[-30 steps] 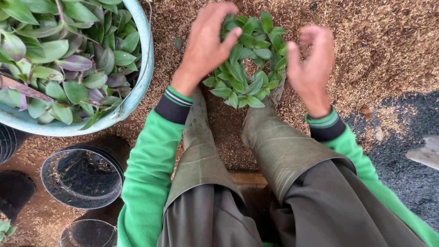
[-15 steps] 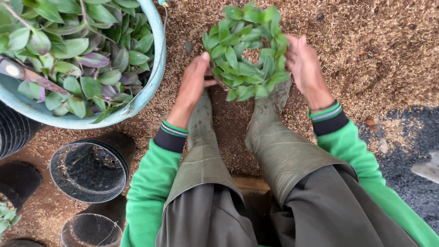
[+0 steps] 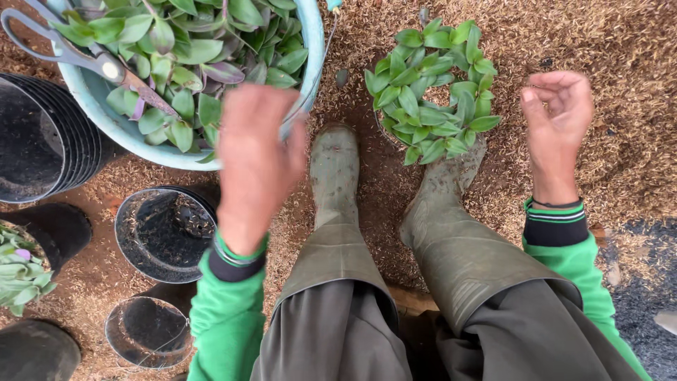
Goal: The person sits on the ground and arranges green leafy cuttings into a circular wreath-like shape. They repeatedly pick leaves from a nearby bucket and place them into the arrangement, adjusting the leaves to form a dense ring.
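A pot packed with green leafy cuttings stands on the husk-covered ground between the toes of my two green rubber boots. My left hand hovers over the rim of a pale blue basin, fingers apart and empty, blurred by motion. My right hand is raised to the right of the planted pot, fingers loosely curled, holding nothing. The basin is full of green and purple cuttings, and a pair of scissors lies on top of them.
A stack of black plastic pots stands at the left edge. Two empty black pots sit left of my left leg. Another planted pot shows at the far left. Rice husk covers the ground.
Both hands have let go of the planted pot and pulled apart: the left toward the basin, the right out to the side. The view has tilted, showing more pots at the left.
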